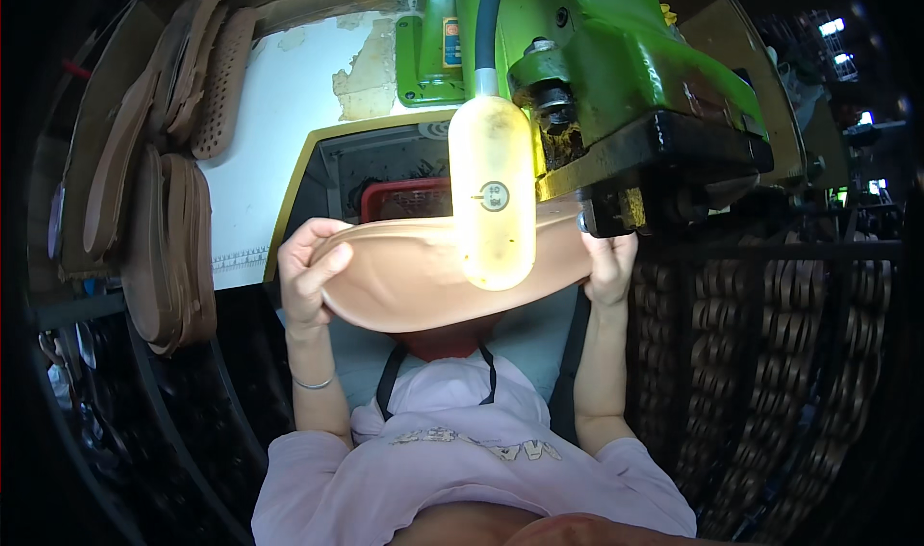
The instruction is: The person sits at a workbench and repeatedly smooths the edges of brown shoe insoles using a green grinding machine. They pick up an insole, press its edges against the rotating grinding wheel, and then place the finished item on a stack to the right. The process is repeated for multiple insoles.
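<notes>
A long tan shoe sole (404,281) is stretched level between my two hands below the machine head. My left hand (313,269) pinches its broad left end, thumb on top and fingers behind. At the narrower right end, my right hand (608,269) grips the edge, right beside the black lower part of the machine head (664,166). Some of my right fingers are hidden behind the sole and the machine. A lit lamp (493,243) hangs in front of the sole and covers part of its middle.
Stacked brown soles (159,248) lie on the left of the white tabletop (274,142). A green machine body (626,26) rises at the back right. Below the table opening sits a red basket (404,200). Racks of soles (780,354) stand right; dark racks (207,392) stand left.
</notes>
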A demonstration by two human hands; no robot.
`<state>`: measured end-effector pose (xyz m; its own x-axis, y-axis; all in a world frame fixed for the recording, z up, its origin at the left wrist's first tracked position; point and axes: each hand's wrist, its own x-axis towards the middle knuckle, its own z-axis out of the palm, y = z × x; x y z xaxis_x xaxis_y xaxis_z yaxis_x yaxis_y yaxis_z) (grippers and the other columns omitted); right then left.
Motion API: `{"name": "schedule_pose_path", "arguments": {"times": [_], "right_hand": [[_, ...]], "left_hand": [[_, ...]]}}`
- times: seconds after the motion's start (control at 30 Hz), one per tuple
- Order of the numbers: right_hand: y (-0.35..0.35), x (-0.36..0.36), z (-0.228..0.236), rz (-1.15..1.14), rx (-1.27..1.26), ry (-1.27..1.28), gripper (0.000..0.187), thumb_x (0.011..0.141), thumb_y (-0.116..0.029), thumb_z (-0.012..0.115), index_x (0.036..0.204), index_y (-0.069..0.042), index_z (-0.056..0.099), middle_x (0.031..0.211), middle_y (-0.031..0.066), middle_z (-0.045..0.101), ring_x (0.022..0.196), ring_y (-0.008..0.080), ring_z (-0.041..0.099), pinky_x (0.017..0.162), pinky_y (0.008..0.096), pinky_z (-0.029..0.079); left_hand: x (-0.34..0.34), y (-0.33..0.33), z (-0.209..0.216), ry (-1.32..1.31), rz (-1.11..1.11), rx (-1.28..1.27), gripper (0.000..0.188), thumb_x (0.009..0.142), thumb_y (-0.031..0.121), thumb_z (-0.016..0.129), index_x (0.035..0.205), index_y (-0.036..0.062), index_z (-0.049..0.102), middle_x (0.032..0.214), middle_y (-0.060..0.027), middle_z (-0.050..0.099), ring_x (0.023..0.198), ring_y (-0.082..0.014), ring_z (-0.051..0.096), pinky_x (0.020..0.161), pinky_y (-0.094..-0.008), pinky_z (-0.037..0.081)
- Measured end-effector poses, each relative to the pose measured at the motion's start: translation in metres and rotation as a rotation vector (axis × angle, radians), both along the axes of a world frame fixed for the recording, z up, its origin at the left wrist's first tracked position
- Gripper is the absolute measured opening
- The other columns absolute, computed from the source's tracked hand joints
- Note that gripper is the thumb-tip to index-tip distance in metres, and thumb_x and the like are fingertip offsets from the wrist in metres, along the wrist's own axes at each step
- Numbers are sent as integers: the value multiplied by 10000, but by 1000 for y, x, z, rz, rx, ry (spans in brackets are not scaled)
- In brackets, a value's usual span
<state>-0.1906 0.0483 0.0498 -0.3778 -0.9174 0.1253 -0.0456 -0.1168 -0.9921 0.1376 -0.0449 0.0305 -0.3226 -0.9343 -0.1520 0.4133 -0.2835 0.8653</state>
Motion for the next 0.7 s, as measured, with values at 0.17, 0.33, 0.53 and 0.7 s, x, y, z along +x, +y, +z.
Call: {"name": "schedule_pose_path", "arguments": {"times": [0.17, 0.33, 0.53, 0.7], "right_hand": [[-1, 36, -1, 103, -20, 80, 387, 884, -113, 601, 1222, 50, 503, 1113, 113, 603, 1018, 183, 567, 903, 296, 437], [-2, 51, 0, 84, -77, 221, 361, 879, -142, 666, 1164, 36, 533, 1068, 140, 647, 980, 177, 615, 859, 288, 467], [11, 19, -1, 13, -96, 199, 336, 900, -175, 662, 1129, 25, 519, 990, 68, 613, 899, 108, 568, 813, 242, 465], [8, 8, -2, -15, -38, 35, 299, 901, -164, 660, 1095, 16, 521, 1004, 57, 607, 901, 97, 560, 814, 233, 461]], "left_hand": [[44, -3, -14, -41, 77, 34, 212, 819, 46, 640, 1013, -26, 594, 939, -112, 667, 837, -145, 640, 764, -261, 511], [45, -2, -3, -542, -21, -232, 287, 809, 161, 709, 1027, -1, 618, 919, -98, 672, 867, -150, 638, 821, -284, 501], [-73, 7, 67, -1002, -40, -1084, 428, 653, 335, 812, 894, 18, 655, 847, -135, 663, 747, -281, 628, 733, -361, 508], [-88, -7, 72, -757, 18, -1079, 359, 637, 322, 800, 781, 32, 646, 711, -125, 632, 614, -306, 606, 565, -366, 466]]}}
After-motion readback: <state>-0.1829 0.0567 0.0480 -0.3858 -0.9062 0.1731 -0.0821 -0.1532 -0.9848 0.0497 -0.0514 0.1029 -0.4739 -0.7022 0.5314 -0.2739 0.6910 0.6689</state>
